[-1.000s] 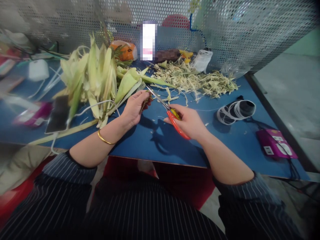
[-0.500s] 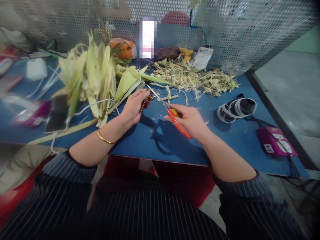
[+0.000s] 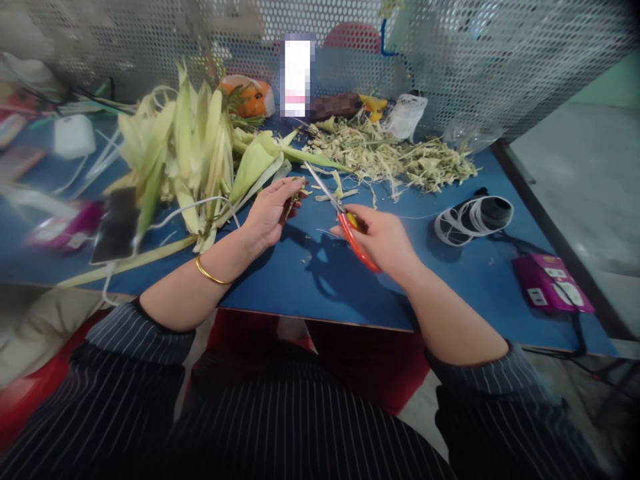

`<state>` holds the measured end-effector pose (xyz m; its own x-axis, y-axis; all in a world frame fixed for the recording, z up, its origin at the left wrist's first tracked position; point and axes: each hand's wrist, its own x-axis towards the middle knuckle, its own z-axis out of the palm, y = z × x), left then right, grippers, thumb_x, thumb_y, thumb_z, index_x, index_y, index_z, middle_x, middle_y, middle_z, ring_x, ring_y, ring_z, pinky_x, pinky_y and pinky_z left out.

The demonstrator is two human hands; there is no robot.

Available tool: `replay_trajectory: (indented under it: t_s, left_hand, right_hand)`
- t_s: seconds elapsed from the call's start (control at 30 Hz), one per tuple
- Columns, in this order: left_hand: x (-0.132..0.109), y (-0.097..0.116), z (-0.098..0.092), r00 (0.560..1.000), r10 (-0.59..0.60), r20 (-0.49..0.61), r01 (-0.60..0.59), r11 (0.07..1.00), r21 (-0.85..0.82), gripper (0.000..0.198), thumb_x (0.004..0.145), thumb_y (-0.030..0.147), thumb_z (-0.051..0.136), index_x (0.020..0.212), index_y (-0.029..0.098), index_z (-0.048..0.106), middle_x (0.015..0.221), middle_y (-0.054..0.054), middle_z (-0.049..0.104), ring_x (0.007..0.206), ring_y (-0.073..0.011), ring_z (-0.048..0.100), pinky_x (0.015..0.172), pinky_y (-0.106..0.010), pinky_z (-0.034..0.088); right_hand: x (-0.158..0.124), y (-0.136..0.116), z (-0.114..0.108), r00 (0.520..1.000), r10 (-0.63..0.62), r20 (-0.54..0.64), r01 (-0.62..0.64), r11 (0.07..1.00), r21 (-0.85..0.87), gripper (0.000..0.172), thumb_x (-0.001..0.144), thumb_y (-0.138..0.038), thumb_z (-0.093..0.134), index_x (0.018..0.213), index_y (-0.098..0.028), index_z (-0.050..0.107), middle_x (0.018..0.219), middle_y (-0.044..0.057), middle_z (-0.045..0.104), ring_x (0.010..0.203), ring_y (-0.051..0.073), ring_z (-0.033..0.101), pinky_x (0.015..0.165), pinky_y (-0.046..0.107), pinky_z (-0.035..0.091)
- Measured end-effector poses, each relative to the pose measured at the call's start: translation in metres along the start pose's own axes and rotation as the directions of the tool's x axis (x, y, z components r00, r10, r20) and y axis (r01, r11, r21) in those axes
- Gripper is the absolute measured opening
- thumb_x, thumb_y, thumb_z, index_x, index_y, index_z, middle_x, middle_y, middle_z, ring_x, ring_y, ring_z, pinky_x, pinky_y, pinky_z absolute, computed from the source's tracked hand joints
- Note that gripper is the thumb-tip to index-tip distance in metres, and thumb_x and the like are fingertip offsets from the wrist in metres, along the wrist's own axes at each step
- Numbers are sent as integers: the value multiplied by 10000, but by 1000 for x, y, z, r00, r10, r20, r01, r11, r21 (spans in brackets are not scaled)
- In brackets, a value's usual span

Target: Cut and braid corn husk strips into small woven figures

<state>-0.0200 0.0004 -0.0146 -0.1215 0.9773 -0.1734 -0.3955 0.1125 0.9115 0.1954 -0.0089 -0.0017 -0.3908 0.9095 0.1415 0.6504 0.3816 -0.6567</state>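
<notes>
My right hand [image 3: 376, 237] is closed round the scissors [image 3: 359, 247], which have red and yellow handles. Their blades point up and to the left, a little right of my left fingertips and apart from them. My left hand [image 3: 274, 212] pinches a small bit of dried husk [image 3: 297, 198], mostly hidden by the fingers. Beyond both hands lies a heap of husk scraps [image 3: 370, 150] with loose strips in front. To the left, a bundle of pale green corn husks [image 3: 195, 153] leans near my left hand.
On the blue table [image 3: 280, 283], a dark spool wound with white cord [image 3: 474, 220] and a purple box [image 3: 554, 283] stand right. A phone [image 3: 115, 227] with a white cable lies left. An orange packet [image 3: 247, 95] sits by the perforated metal screen [image 3: 425, 60].
The scissors have swung to a steeper angle, their tips shifting slightly right, away from my left fingers. My left hand stays almost in place with the husk bit.
</notes>
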Motion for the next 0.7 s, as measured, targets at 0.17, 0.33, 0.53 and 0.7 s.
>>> replay_trajectory:
  t_s: [0.17, 0.33, 0.53, 0.7]
  left_hand:
    - [3, 2, -2, 999, 27, 18, -26, 999, -41, 207, 833, 298, 729, 1000, 178, 709, 853, -6, 682, 605, -70, 534, 583, -222, 428]
    - [0, 8, 0, 995, 49, 87, -44, 997, -60, 189, 775, 162, 745, 956, 161, 689, 888, -6, 713, 614, -60, 577, 573, -199, 449]
    - [-5, 4, 1, 989, 37, 145, -30, 998, -51, 244, 698, 188, 811, 861, 165, 631, 825, 8, 727, 614, -69, 631, 539, -177, 449]
    - [-17, -2, 7, 974, -37, 224, 48, 998, -44, 251, 696, 218, 826, 859, 167, 643, 782, 23, 717, 625, -72, 651, 578, -176, 479]
  right_hand:
    - [8, 7, -22, 1000, 5, -31, -12, 976, -218, 438, 834, -576, 630, 1032, -198, 729, 761, 37, 697, 635, 175, 574, 594, 283, 390]
    - [6, 4, -33, 955, -100, 278, 206, 899, -386, 371, 850, -457, 593, 1113, -227, 718, 927, 57, 758, 786, 229, 667, 641, 294, 416]
    - [1, -3, -21, 872, -93, 480, 351, 802, -483, 522, 801, -343, 624, 1296, -183, 578, 875, 78, 740, 706, 230, 647, 548, 297, 348]
    - [1, 2, -23, 878, -191, 438, 391, 814, -429, 259, 844, -369, 632, 1029, -206, 710, 961, 88, 704, 764, 218, 641, 603, 315, 390]
